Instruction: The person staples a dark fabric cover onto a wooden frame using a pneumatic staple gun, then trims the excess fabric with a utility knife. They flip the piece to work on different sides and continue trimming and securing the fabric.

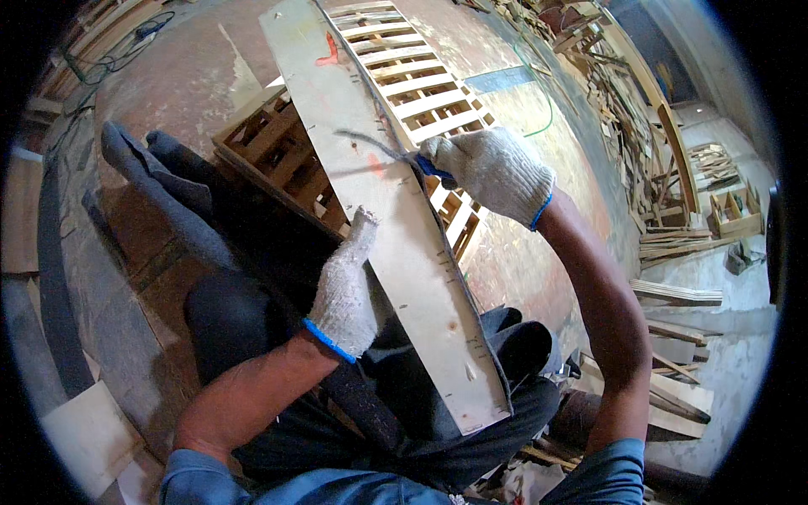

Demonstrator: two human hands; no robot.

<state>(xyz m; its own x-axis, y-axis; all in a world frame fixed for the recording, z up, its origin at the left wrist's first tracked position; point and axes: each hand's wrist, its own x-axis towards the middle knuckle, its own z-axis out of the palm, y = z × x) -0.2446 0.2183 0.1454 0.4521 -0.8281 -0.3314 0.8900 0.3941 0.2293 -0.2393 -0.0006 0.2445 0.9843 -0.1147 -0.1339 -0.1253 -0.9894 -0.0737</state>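
A long pale wooden board [408,273] lies slantwise across my lap, with orange-red marks, small dark staples and a dark strip along its right edge. My left hand [345,282], in a white knit glove, grips the board's left edge, the thumb on top and the other fingers mostly hidden. At the right edge, farther up, my gloved right hand [492,168] is closed around a small blue-handled tool [433,167]. The tool's working end is too small to make out. A thin dark strip [370,143] reaches from there across the board's face.
Slatted wooden frames [421,80] stand under and beyond the board, with another crate-like frame [273,147] to its left. Scrap wood [627,126] is heaped at the right. A green cord [551,105] lies on the floor, and dark cables [126,50] lie far left.
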